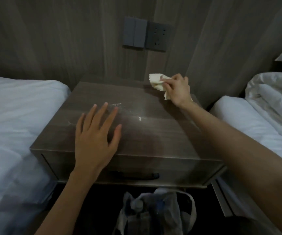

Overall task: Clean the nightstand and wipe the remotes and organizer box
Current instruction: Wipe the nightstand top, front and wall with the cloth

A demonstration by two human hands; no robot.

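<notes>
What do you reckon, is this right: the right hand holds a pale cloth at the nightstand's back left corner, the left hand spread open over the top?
Wrong corner. In the head view the right hand holds the pale cloth at the nightstand's back right corner, not back left. The left hand is spread open over the top.
</notes>
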